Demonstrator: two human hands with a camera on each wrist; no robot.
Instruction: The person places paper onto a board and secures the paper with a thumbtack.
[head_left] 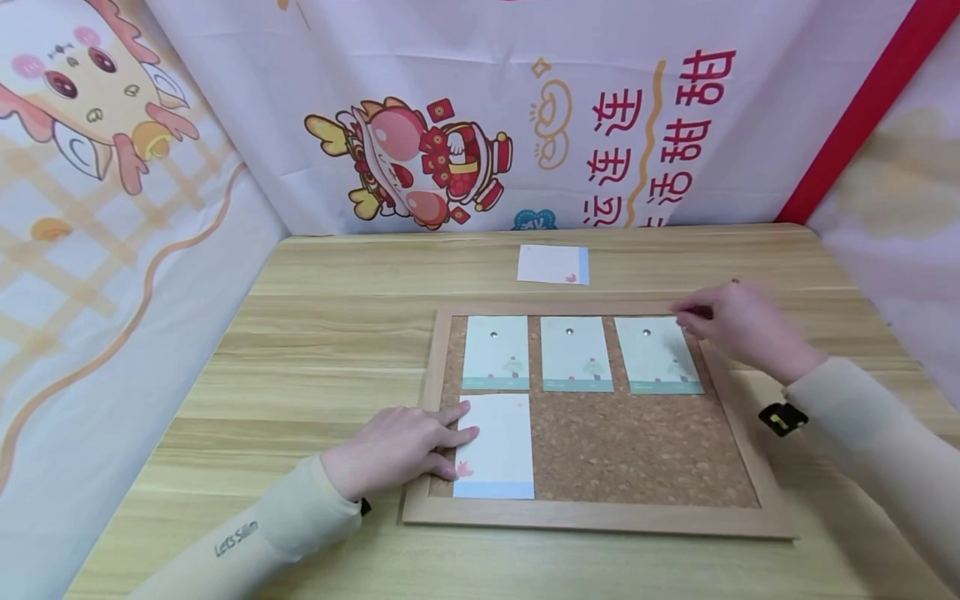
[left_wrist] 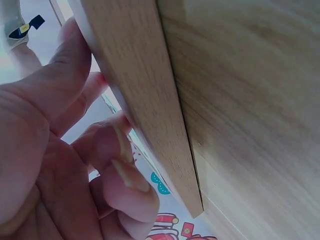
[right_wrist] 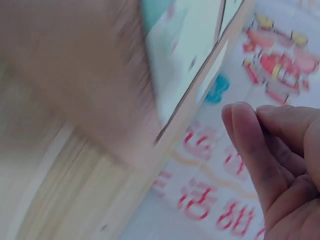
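A corkboard with a wooden frame (head_left: 600, 518) lies on the table. My left hand (head_left: 397, 446) reaches over its left edge, spread fingertips resting on a white card (head_left: 498, 446) with a blue strip. In the left wrist view its thumb (left_wrist: 75, 55) lies along the wooden frame, the outer fingers curled in. My right hand (head_left: 750, 325), blurred, is above the board's upper right corner. In the right wrist view its thumb and fingertips (right_wrist: 245, 120) meet in a pinch; I cannot tell whether something tiny is between them. Close by is a green-edged card (head_left: 656, 358) with a silver pin.
Two more pinned cards (head_left: 495, 354) sit along the board's upper row. Another white card (head_left: 543, 262) with a blue edge lies on the table behind the board. A small dark pin-like thing (head_left: 735, 282) shows just past the right hand. Printed cloth (head_left: 450, 50) hangs behind the table.
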